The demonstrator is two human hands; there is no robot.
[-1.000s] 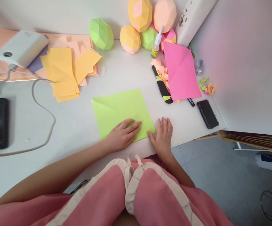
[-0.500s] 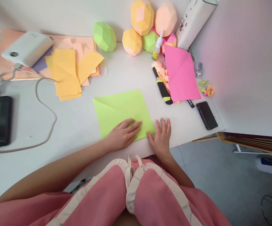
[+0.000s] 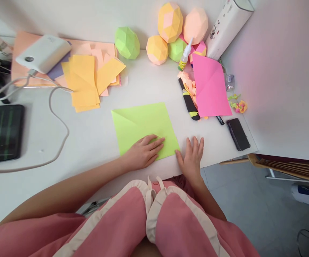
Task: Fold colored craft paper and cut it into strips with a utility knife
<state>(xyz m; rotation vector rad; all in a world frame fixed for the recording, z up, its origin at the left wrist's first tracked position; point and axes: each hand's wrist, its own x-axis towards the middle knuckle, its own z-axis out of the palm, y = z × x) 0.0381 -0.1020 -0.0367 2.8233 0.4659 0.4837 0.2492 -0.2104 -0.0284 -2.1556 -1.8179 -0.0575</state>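
Loose yellow-orange rectangular paper pieces (image 3: 83,78) lie at left on a white table (image 3: 90,135). At centre, near its front edge, a lime-green paper sheet (image 3: 143,123) lies under the left hand (image 3: 143,151), palm-down and gripping nothing. The right hand (image 3: 190,159), spread and empty, has its thumb at the sheet's right corner.

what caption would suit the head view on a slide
Left hand resting on a green paper sheet, right hand at the sheet's corner, faceted paper balls beyond.
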